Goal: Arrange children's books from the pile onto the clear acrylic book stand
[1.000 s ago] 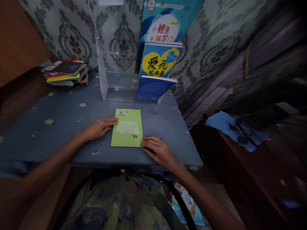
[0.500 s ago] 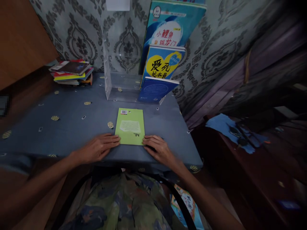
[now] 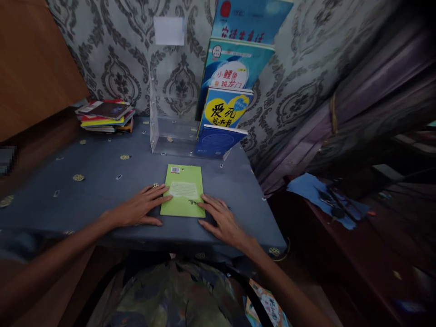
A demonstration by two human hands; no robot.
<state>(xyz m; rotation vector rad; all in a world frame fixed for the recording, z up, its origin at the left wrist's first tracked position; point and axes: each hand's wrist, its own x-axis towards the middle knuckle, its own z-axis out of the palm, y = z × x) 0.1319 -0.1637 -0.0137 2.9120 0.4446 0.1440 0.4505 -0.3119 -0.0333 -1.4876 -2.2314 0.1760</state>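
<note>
A light green book lies flat on the patterned blue-grey tablecloth, with a barcode at its far left corner and its printing upside down to me. My left hand rests at the book's left edge, fingers stretched and fingertips on the cover, thumb apart on the cloth. At the right edge, my right hand lies with fingers spread, its fingertips touching the cover and the thumb near the close corner.
Behind the book stands a clear acrylic rack holding several upright books, a dark blue book in front. A stack of books sits at the far left. On the right, a dark red surface carries a blue cloth.
My fingers have spread, with the thumbs now out from the book and fingertips further over its cover. The view has tilted up, showing more of the rack's upper books.
</note>
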